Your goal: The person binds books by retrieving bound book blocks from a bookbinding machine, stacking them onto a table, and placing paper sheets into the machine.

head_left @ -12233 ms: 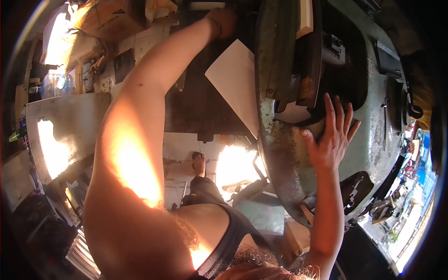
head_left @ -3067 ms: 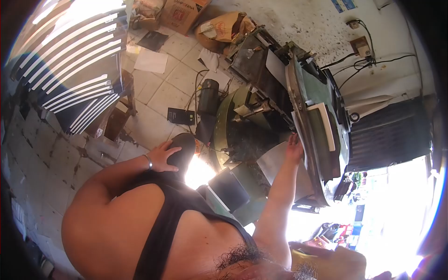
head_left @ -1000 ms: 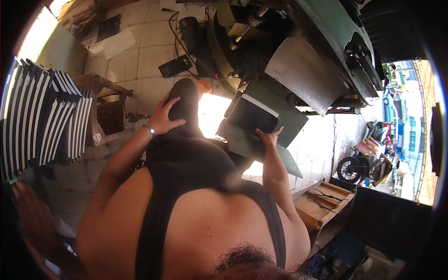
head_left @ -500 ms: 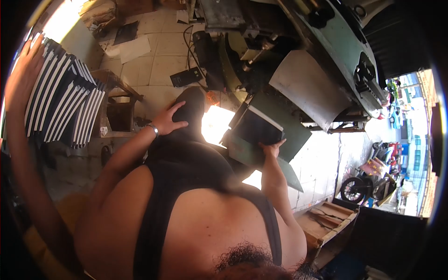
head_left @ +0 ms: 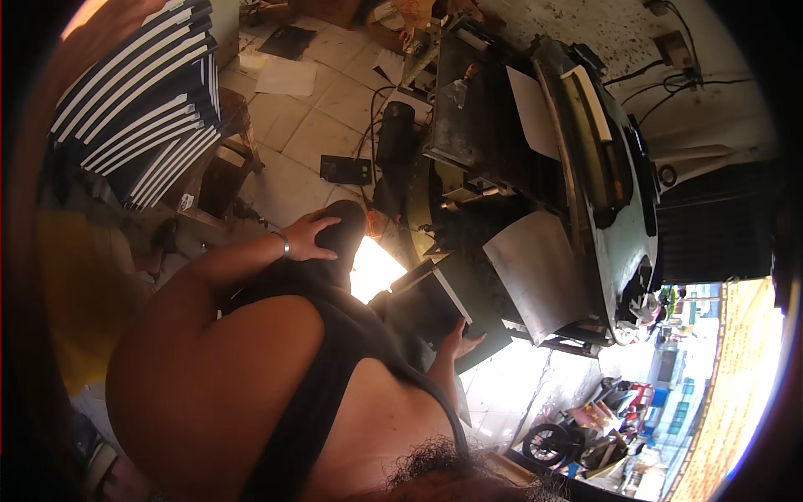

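Observation:
My left hand (head_left: 314,238), with a metal band at the wrist, rests on my dark-clothed knee (head_left: 347,222). Its fingers are spread and hold nothing. At the centre right, my right hand (head_left: 458,341) grips the edge of a dark-covered book (head_left: 422,305) with a pale strip of page edges. The fingers under the book are partly hidden. Beneath and beside the book is a dark green flat surface (head_left: 485,339), close to the machine.
A tall stack of dark books with white page edges (head_left: 142,100) stands at upper left; another person's arm (head_left: 92,46) reaches over it. A large green machine (head_left: 598,192) with a curved metal sheet (head_left: 535,268) fills the right. A motorcycle (head_left: 552,443) is outside.
My view has turned, so the machine and the street have shifted in the picture. My left hand stays on the knee and my right hand stays on the book.

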`<action>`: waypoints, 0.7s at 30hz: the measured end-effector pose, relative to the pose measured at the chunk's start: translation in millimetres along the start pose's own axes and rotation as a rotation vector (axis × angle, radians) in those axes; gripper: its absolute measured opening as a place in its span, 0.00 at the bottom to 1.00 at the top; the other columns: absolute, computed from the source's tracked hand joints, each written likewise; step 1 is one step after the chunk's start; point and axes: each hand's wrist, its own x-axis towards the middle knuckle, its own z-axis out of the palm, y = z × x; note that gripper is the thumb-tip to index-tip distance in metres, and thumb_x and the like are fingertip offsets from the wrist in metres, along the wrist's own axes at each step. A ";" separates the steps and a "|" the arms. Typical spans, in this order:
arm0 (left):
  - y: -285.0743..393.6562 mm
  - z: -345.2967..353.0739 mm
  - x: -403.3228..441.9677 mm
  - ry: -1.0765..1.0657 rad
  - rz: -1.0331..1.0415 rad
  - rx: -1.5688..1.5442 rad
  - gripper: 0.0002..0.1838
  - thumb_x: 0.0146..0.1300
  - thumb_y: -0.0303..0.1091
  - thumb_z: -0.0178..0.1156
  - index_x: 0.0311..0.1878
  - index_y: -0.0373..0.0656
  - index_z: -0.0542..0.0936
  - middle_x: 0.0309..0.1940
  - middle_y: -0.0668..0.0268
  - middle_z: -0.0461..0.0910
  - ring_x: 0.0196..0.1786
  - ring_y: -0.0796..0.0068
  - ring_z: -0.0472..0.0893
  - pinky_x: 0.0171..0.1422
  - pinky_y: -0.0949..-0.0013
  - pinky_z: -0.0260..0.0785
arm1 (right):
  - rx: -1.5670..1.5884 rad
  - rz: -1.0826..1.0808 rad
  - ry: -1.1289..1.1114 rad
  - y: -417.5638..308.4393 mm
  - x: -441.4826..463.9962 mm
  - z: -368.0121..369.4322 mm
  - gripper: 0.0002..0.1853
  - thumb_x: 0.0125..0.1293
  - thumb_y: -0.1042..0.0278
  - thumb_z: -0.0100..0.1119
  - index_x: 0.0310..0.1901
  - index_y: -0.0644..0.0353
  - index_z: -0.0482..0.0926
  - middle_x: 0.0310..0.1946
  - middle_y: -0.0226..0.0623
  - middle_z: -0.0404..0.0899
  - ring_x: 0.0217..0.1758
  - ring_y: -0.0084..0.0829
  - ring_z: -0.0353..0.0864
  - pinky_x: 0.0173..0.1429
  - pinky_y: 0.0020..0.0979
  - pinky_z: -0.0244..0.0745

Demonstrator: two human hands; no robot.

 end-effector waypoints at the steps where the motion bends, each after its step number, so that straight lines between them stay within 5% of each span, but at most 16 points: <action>1: 2.8 -2.3 -0.9 -0.008 -0.013 0.001 0.54 0.57 0.62 0.73 0.82 0.56 0.60 0.81 0.41 0.51 0.83 0.41 0.52 0.85 0.49 0.50 | 0.052 -0.123 0.045 -4.3 4.6 4.7 0.49 0.63 0.45 0.75 0.80 0.49 0.58 0.73 0.51 0.67 0.75 0.51 0.70 0.77 0.49 0.64; 5: 10.1 -8.6 -1.7 -0.037 -0.037 -0.022 0.54 0.56 0.62 0.74 0.82 0.57 0.60 0.81 0.41 0.50 0.83 0.41 0.52 0.85 0.48 0.50 | 0.216 -0.574 0.104 -40.9 51.4 22.8 0.32 0.67 0.59 0.73 0.69 0.59 0.74 0.65 0.48 0.76 0.68 0.46 0.76 0.70 0.46 0.71; 9: 5.4 -5.7 1.9 -0.045 -0.027 -0.039 0.54 0.56 0.63 0.73 0.82 0.58 0.59 0.82 0.40 0.50 0.84 0.41 0.52 0.85 0.48 0.49 | 0.447 -0.550 -0.186 -162.7 68.1 14.8 0.22 0.70 0.65 0.68 0.61 0.65 0.80 0.59 0.44 0.79 0.57 0.33 0.82 0.58 0.37 0.78; 11: 10.1 -8.8 -0.9 -0.044 -0.042 -0.043 0.54 0.56 0.64 0.73 0.82 0.58 0.59 0.82 0.40 0.49 0.84 0.41 0.51 0.85 0.48 0.49 | 0.562 -0.448 -0.348 -204.5 86.6 23.4 0.22 0.73 0.64 0.65 0.65 0.60 0.78 0.56 0.41 0.80 0.54 0.32 0.81 0.58 0.37 0.77; 17: 13.9 -15.3 -4.7 -0.043 -0.111 -0.020 0.54 0.57 0.65 0.72 0.83 0.59 0.59 0.82 0.42 0.48 0.84 0.41 0.50 0.86 0.47 0.49 | 1.053 -0.167 -0.657 -289.3 140.9 50.5 0.25 0.77 0.64 0.59 0.71 0.61 0.71 0.66 0.46 0.76 0.66 0.37 0.78 0.69 0.39 0.75; 21: 8.1 -14.8 -4.1 -0.050 -0.132 -0.055 0.55 0.57 0.66 0.71 0.83 0.59 0.58 0.83 0.44 0.47 0.84 0.42 0.49 0.86 0.46 0.48 | 1.463 -0.170 -0.812 -320.1 165.9 66.8 0.27 0.79 0.63 0.55 0.75 0.59 0.65 0.71 0.42 0.71 0.73 0.40 0.73 0.77 0.45 0.70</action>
